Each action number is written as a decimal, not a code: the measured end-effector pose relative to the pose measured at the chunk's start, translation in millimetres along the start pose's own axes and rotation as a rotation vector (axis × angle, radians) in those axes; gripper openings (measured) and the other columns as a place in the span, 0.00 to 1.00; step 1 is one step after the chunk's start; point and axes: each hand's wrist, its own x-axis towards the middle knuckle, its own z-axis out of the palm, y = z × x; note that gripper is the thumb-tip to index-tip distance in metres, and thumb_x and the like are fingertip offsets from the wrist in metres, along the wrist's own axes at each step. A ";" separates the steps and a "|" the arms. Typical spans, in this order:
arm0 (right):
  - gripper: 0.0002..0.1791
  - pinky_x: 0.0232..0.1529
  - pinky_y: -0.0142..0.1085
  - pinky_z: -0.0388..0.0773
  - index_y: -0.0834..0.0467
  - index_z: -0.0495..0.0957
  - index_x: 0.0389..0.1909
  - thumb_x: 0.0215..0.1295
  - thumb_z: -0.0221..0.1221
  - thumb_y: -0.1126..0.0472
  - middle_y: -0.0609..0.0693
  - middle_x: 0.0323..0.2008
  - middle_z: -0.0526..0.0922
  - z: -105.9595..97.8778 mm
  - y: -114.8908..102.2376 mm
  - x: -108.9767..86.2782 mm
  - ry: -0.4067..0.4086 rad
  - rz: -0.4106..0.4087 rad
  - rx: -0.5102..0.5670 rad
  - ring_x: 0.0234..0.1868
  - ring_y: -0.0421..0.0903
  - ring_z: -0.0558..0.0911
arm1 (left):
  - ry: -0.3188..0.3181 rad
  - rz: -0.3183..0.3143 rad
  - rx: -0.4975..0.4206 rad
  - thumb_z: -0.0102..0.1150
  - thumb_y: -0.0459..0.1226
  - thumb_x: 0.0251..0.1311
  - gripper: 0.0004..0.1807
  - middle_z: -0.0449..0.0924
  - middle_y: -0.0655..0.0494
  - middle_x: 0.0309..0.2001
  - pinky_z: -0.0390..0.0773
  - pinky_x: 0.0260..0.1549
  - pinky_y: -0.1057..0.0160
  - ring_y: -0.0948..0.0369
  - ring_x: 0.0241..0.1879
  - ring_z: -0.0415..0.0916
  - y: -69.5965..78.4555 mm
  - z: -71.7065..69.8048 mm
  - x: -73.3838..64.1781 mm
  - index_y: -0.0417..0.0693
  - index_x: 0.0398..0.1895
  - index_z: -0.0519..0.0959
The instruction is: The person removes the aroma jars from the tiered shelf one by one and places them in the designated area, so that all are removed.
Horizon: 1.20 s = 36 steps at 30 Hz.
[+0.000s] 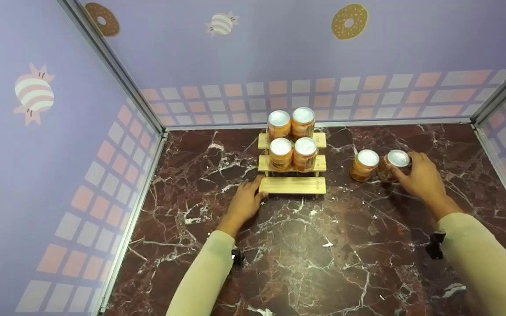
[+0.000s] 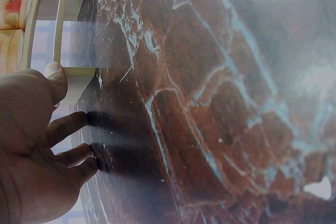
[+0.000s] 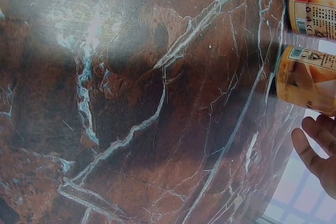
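left hand (image 1: 245, 199) spread, thumb on wooden rack (image 1: 294, 185). right hand (image 1: 424, 175) pinches outer can (image 1: 394, 160), some fingertips hidden behind it. right wrist view cuts off its top.

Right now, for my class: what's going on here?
A person's right hand has its thumb and fingers around the rightmost can, beside another can that stands on the table. The left hand touches the left end of a stepped wooden stand. Four cans stand on its upper two steps, two on each.
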 end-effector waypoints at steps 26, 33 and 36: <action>0.39 0.68 0.76 0.70 0.73 0.70 0.71 0.80 0.61 0.43 0.75 0.64 0.71 -12.1 -9.3 -1.3 0.068 -0.015 -0.025 0.67 0.76 0.69 | -0.024 -0.016 0.027 0.60 0.55 0.79 0.39 0.81 0.34 0.72 0.70 0.80 0.33 0.32 0.81 0.67 -1.2 0.2 0.0 0.56 0.87 0.66; 0.38 0.64 0.73 0.70 0.74 0.71 0.71 0.76 0.65 0.47 0.75 0.63 0.72 -8.9 -20.8 -0.6 0.131 -0.105 -0.024 0.63 0.75 0.69 | -0.027 -0.023 0.024 0.60 0.56 0.78 0.39 0.80 0.33 0.72 0.70 0.80 0.33 0.33 0.81 0.66 -0.3 0.3 -0.3 0.57 0.87 0.66; 0.40 0.63 0.74 0.70 0.74 0.71 0.72 0.77 0.65 0.45 0.76 0.63 0.72 -7.0 -27.5 -0.8 0.136 -0.128 -0.029 0.62 0.75 0.70 | -0.031 -0.028 0.026 0.60 0.56 0.78 0.39 0.80 0.33 0.73 0.69 0.80 0.33 0.33 0.82 0.66 0.3 -0.1 0.2 0.57 0.87 0.66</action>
